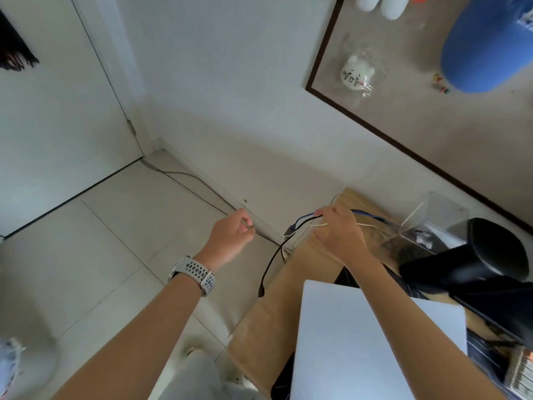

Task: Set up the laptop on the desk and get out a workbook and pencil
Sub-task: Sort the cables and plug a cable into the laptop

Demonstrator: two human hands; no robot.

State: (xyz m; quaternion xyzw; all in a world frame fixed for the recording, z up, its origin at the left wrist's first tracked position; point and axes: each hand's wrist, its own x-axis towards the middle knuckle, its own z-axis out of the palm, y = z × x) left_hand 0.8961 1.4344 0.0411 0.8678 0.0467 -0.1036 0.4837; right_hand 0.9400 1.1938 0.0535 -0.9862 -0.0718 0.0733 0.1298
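Note:
A closed silver laptop point(354, 342) lies on the wooden desk point(277, 310) in front of me, under my right forearm. My right hand point(339, 232) grips a bundle of cables point(291, 235), black, blue and white, at the desk's far left corner. One black cable hangs down past the desk edge with its plug point(261, 292) dangling. My left hand point(230, 236) hovers over the floor left of the desk, its fingers loosely curled, holding nothing that I can see. A watch with a white band point(196, 274) is on that wrist. No workbook or pencil is in view.
A clear acrylic box point(432, 223) and a black desk lamp or stand point(484, 261) sit at the desk's far right. A framed board point(403, 105) with a blue object and small toys hangs on the wall. Tiled floor point(101, 249) and a white door point(52, 116) lie left.

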